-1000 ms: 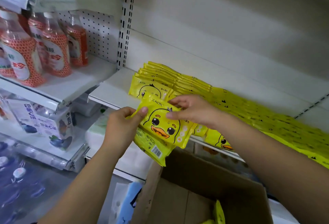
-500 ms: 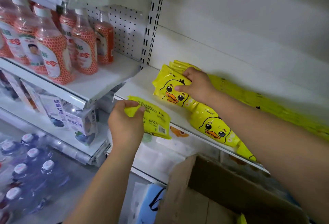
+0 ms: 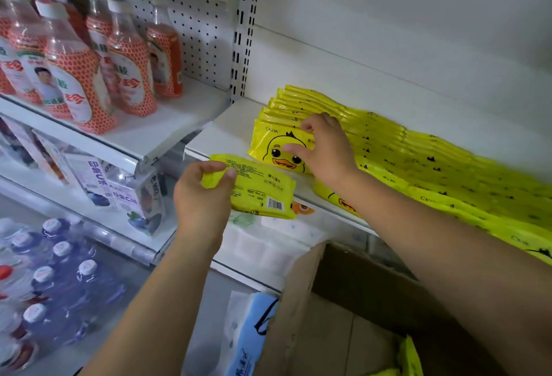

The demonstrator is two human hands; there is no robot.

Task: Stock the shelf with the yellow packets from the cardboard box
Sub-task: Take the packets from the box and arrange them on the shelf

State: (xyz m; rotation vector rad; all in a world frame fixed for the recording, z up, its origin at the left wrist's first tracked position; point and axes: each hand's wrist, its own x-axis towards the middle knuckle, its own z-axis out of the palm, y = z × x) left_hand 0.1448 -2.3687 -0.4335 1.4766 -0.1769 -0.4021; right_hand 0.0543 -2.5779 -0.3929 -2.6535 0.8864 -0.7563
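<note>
Curling round a yellow packet (image 3: pixel 257 190), your left grip (image 3: pixel 203 199) sits just before the shelf (image 3: pixel 224 134). The row (image 3: pixel 418 154) lies up and right, where your right grip (image 3: pixel 327 151) pinches the front packet (image 3: pixel 268 148).

Bright yellow packets (image 3: pixel 388 148) line the white shelf (image 3: pixel 221 134) toward 3 o'clock. The front packet (image 3: pixel 274 148) bears a cartoon duck face with black eyes and an orange beak. At centre, a reversed packet (image 3: pixel 260 190), also yellow, shows dark print and a black-and-white barcode. At 9 o'clock, bottles (image 3: pixel 77 83) wear orange-and-white honeycomb labels and white caps. The cardboard box (image 3: pixel 298 316) at 5 o'clock is plain brown.
</note>
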